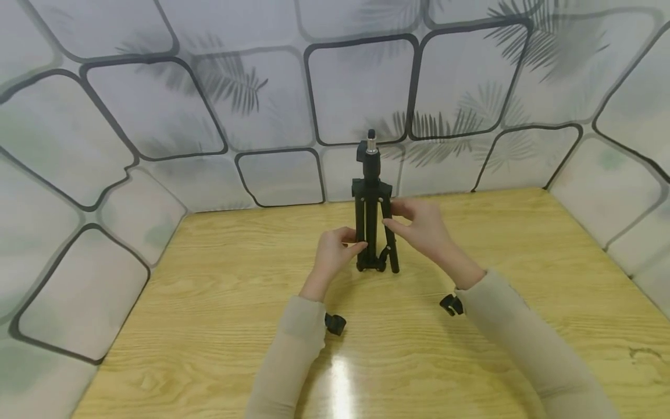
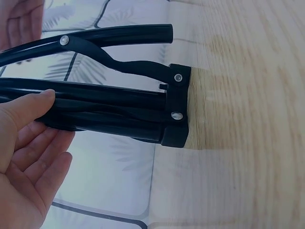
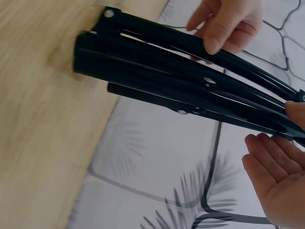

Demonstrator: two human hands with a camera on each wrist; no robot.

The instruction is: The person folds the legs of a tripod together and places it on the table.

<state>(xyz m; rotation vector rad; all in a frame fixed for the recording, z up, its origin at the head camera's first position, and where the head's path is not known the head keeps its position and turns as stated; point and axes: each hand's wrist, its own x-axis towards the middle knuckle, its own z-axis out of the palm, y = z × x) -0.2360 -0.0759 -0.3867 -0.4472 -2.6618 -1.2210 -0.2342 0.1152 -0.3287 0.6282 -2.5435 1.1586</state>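
Note:
A black tripod light stand [image 1: 371, 215] stands upright on the table, a silver stud at its top. Its legs are mostly folded along the centre tube; the right-hand leg [image 1: 391, 247] is angled slightly outward. My left hand [image 1: 331, 253] pinches the left-hand leg low down, thumb in front, as the left wrist view shows at the leg tubes [image 2: 119, 102]. Higher up, my right hand [image 1: 421, 227] holds the right-hand leg between thumb and fingers. In the right wrist view the right thumb [image 3: 296, 113] lies against the black tubes, with the fingers underneath.
The wood-grain table [image 1: 235, 291] spreads around the stand. Behind it and along both sides hangs a pale patterned cloth [image 1: 361, 87] with leaf prints. Small black pieces show beside the left sleeve [image 1: 300, 326] and the right sleeve [image 1: 502, 308].

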